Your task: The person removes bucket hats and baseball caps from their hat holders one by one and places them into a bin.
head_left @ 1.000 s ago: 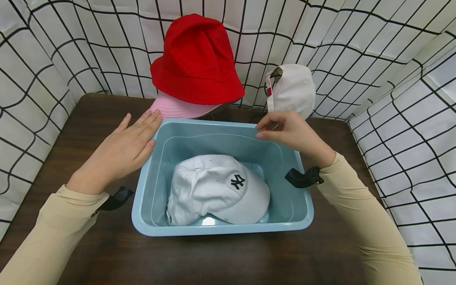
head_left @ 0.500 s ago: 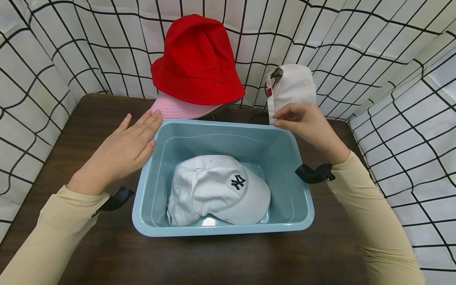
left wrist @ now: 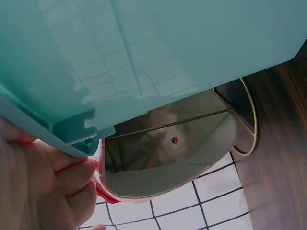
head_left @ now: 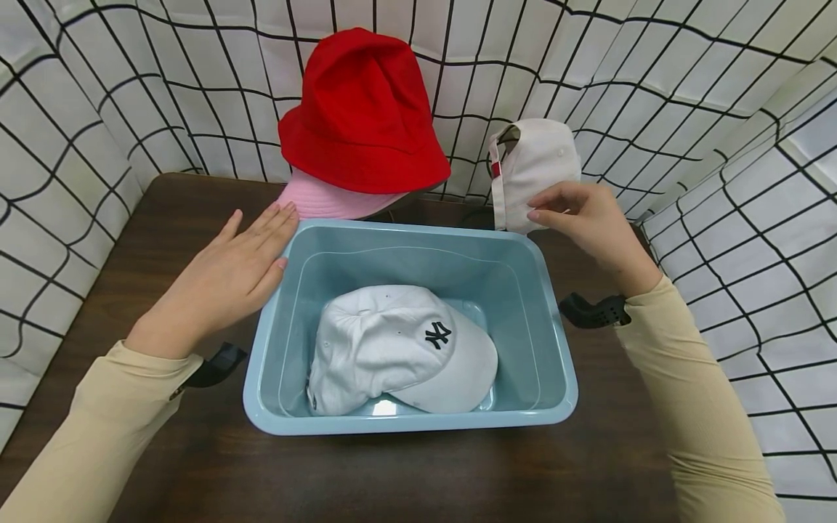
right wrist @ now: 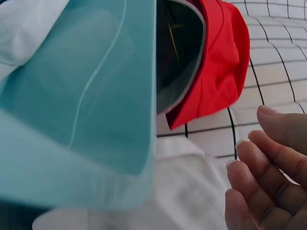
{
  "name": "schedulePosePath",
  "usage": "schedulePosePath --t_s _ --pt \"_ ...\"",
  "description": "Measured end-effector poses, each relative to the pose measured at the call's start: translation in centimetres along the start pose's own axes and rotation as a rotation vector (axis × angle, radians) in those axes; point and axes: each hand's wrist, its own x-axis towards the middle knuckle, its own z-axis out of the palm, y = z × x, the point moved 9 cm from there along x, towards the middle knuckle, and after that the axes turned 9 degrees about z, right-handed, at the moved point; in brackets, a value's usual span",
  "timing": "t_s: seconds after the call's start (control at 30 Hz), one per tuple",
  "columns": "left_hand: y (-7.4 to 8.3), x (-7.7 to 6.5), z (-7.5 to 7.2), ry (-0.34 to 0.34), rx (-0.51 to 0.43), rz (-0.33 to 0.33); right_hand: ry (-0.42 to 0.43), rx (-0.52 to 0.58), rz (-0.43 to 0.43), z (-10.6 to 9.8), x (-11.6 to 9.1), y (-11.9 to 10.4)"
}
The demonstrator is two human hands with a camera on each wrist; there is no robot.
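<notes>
A light blue plastic bin (head_left: 408,430) holds a white baseball cap (head_left: 386,341) with a dark NY logo. My left hand (head_left: 219,280) lies flat with straight fingers against the bin's back left corner; in the left wrist view its fingers (left wrist: 72,182) touch the rim. Beyond the bin's back right corner is my right hand (head_left: 591,221), fingers loosely bent and nothing held. It overlaps a second, off-white cap (head_left: 539,156) in the head view. The right wrist view shows bare fingers (right wrist: 259,163) apart from that cap (right wrist: 187,184).
Behind the bin, a red bucket hat (head_left: 373,116) sits over a pink hat (head_left: 333,195). A gold wire stand (left wrist: 249,105) shows beneath the pink hat. White walls with black wire grid (head_left: 752,290) surround the dark wooden table (head_left: 392,479).
My right hand has moved from over the bin's back rim rightward and slightly upward in the head view, to in front of the off-white cap. My left hand stays put.
</notes>
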Motion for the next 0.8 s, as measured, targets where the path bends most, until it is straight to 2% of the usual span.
schedulePosePath --t_s 0.27,0.47,0.8 --pt "-0.2 0.0 0.3 -0.026 0.0 -0.013 0.079 0.067 0.03 -2.2 0.6 1.7" --pt "-0.2 0.0 0.3 -0.036 0.0 -0.015 0.103 0.168 0.042 -3.4 1.0 2.7" --pt "-0.1 0.0 0.1 -0.007 -0.001 -0.006 0.179 0.183 0.071 -5.0 1.4 3.6"
